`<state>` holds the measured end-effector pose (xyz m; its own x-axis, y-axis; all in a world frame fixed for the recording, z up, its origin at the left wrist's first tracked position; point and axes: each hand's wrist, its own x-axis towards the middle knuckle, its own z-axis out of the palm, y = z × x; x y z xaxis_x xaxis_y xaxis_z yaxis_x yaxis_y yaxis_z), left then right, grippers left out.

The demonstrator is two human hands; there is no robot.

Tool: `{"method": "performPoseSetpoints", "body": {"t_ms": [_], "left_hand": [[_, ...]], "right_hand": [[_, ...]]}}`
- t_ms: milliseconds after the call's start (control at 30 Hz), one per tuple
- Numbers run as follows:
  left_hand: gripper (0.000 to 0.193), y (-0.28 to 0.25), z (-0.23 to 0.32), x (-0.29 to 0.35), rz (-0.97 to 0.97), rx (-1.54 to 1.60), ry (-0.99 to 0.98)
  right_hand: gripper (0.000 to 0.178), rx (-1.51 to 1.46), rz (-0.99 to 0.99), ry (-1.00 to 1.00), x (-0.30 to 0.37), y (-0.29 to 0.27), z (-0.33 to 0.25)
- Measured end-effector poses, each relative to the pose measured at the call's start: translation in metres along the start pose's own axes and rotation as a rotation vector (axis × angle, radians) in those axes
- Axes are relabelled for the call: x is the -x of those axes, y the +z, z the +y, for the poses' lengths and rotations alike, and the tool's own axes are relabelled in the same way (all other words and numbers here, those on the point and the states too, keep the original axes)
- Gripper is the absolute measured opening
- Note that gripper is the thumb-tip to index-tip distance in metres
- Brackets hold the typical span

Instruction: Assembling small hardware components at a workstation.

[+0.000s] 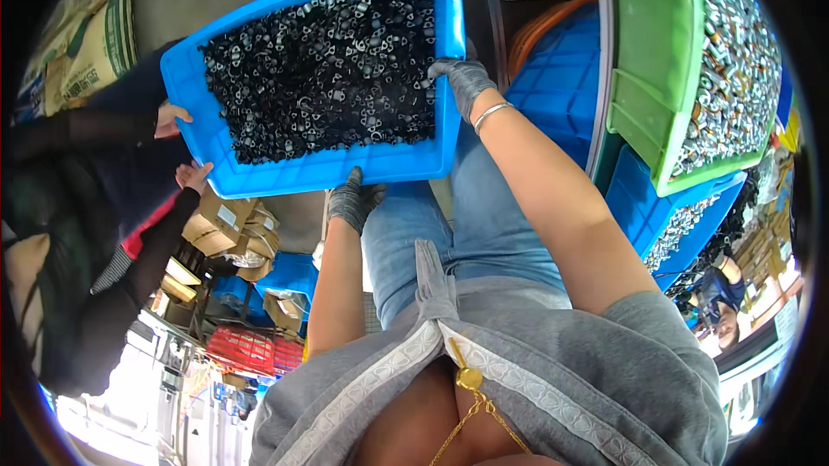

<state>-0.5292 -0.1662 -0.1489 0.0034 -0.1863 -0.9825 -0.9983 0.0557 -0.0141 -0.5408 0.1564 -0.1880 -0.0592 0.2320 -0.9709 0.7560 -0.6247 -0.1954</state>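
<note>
A large blue plastic bin (294, 177) is held up in front of me, tilted slightly. Spread across its bottom are many small black parts (319, 73) with holes in them, some shining grey. My left hand (352, 202), in a dark grey glove, is closed on the bin's near edge, its thumb on the rim. At the right end, my gloved right hand (466, 82) grips the rim, with some of its fingers hidden behind the wall. Another person's bare hands (171, 120) hold the bin's left end.
To the right stands a green bin (661, 77) of small metal parts, above a blue bin (643, 207) with similar parts. More blue bins (561, 77) stand beside my right forearm. Cardboard boxes (216, 220) lie at left, and sacks (95, 51) at far left.
</note>
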Motion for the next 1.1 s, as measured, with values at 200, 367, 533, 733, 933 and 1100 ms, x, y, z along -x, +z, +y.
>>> {"method": "performPoseSetpoints", "body": {"t_ms": [200, 367, 533, 733, 933, 1100], "left_hand": [[0.041, 0.002, 0.009, 0.008, 0.185, -0.035, -0.004], [0.042, -0.012, 0.013, 0.004, 0.12, -0.097, -0.06], [0.04, -0.007, 0.011, -0.006, 0.118, -0.057, -0.085], [0.042, -0.008, 0.014, -0.019, 0.115, -0.249, -0.238], [0.042, -0.041, 0.02, -0.047, -0.028, -0.179, -0.348], [0.035, -0.038, 0.04, -0.018, -0.023, -0.274, -0.238]], "right_hand": [[0.015, -0.02, -0.102, -0.13, 0.024, 0.001, -0.007], [0.016, -0.014, -0.106, -0.19, 0.016, 0.001, 0.002], [0.044, 0.143, -0.061, -0.052, 0.022, -0.005, -0.009], [0.057, 0.005, -0.058, -0.134, 0.002, -0.007, 0.018], [0.076, 0.022, -0.186, -0.186, -0.007, -0.009, 0.021], [0.074, 0.323, 0.198, -0.452, 0.042, -0.014, 0.026]]}}
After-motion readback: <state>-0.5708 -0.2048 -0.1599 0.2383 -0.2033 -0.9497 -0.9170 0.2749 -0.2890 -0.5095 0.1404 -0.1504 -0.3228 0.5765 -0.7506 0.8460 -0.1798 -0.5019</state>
